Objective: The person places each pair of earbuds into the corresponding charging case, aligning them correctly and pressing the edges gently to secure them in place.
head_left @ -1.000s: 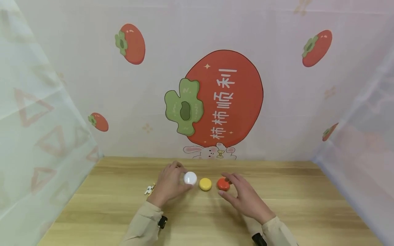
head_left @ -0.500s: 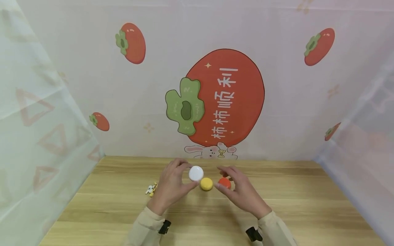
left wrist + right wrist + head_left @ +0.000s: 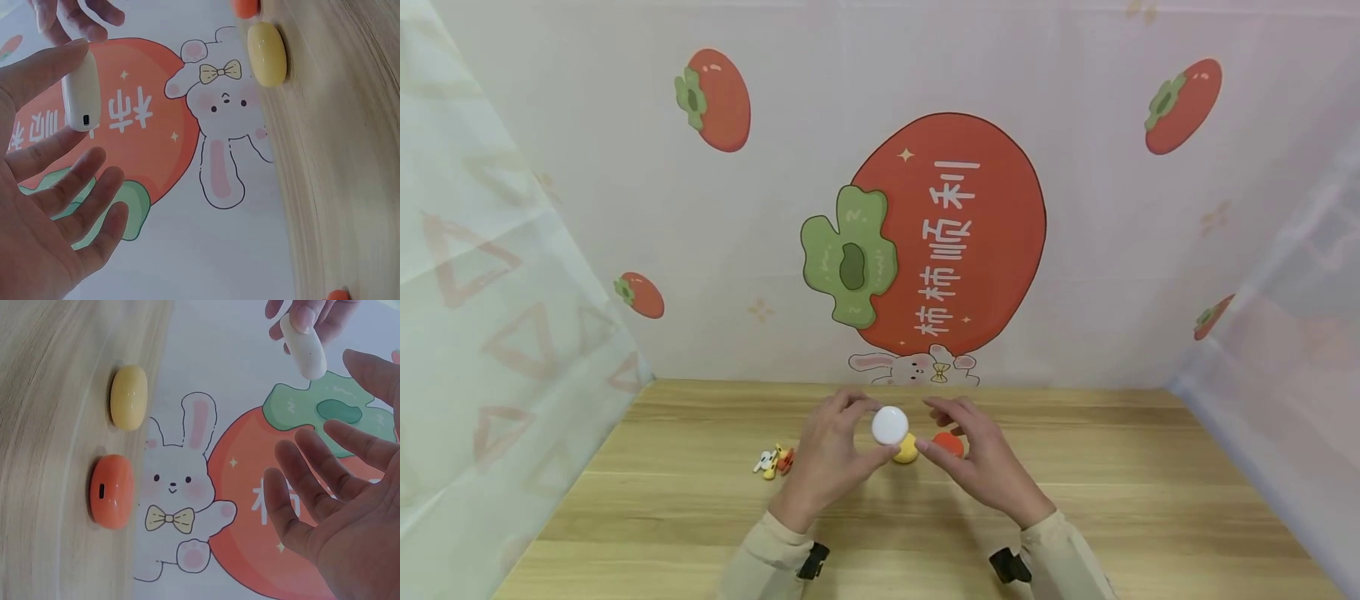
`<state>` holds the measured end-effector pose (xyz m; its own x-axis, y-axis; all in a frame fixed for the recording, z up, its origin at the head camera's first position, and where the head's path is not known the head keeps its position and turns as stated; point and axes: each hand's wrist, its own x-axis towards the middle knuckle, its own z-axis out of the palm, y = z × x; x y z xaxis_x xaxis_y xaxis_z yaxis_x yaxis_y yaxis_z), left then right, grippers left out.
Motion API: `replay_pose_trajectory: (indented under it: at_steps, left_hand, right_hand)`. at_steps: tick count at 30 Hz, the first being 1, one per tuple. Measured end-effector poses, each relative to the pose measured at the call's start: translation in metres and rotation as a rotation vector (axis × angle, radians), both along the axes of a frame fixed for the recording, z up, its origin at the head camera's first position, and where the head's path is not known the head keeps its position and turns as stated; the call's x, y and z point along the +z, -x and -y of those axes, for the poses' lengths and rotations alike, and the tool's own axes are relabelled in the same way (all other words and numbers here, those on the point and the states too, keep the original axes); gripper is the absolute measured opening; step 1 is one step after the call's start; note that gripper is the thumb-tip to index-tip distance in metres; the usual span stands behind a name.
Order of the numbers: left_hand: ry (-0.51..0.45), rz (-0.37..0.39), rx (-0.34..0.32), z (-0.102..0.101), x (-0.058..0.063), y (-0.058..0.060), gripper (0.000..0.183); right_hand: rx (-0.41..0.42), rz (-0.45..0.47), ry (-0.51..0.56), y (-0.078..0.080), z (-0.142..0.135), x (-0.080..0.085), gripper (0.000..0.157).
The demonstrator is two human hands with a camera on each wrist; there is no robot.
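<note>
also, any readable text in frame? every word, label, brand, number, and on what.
"柿柿顺利": on the big persimmon print on the backdrop, sideways, bottom to top in the head view.
White case, yellow case, orange-red case: no readable text on visible sides.
Small loose pieces: too small to tell.
No readable brands or numbers.

Head view: white case pt. hides yellow case, tiny pcs unclear, poss. earbuds.

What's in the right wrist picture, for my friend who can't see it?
A left hand pinches a white case near an open right hand. A yellow case and an orange-red case sit on a wooden table, by a backdrop with a cartoon bunny.
</note>
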<state>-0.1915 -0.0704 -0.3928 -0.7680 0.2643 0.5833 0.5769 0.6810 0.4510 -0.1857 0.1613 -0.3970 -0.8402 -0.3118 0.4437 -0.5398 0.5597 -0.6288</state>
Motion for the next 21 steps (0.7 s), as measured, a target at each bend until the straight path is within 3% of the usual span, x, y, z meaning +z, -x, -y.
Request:
replay_pose_trajectory:
  at_steps: [13, 21]
  left_hand:
    - [-0.028, -0.059, -0.006, -0.01, -0.006, -0.002, 0.052]
    - [-0.012, -0.067, -0.011, -0.013, -0.01, -0.001, 0.053]
  right_hand:
    - [-0.004, 0.006, 0.036, 0.001, -0.001, -0.002, 0.054]
    - [0.015, 0.037, 0.065, 0.003, -0.003, -0.004, 0.043]
